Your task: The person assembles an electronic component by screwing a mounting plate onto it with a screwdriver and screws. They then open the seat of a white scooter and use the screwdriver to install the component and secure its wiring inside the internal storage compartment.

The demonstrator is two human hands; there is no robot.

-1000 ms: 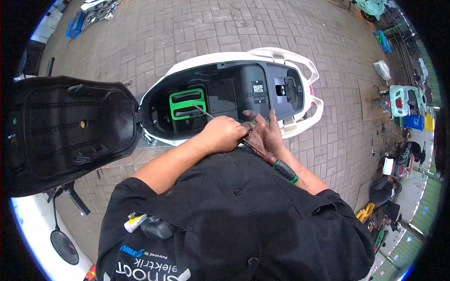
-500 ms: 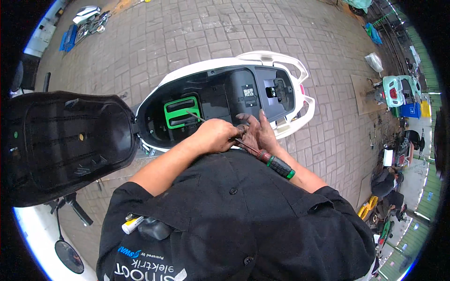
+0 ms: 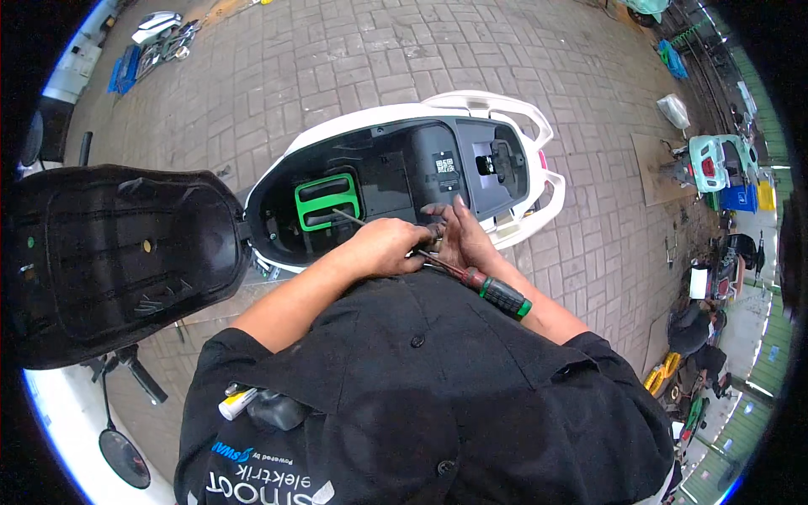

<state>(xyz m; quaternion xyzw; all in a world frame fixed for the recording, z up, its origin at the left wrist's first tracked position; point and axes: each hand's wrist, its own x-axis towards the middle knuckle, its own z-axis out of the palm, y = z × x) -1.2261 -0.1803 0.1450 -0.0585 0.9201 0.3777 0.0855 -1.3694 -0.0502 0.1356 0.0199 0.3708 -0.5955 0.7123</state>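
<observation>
White square label (image 3: 445,166) inside black scooter compartment (image 3: 396,181).

Screwdriver (image 3: 471,278) tip and small part hidden between hands (image 3: 421,246).

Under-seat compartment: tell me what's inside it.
In the compartment a green handle lies at its left end and a labelled black cover at mid-right. Both hands with a screwdriver hide the near edge.

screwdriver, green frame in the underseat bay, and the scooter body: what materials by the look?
Screwdriver: bare metal shaft, black and green handle, likely rubbery plastic. Green frame: looks like moulded plastic, matte, rounded edges. Scooter body: glossy white panels, probably painted plastic; can't confirm.
</observation>
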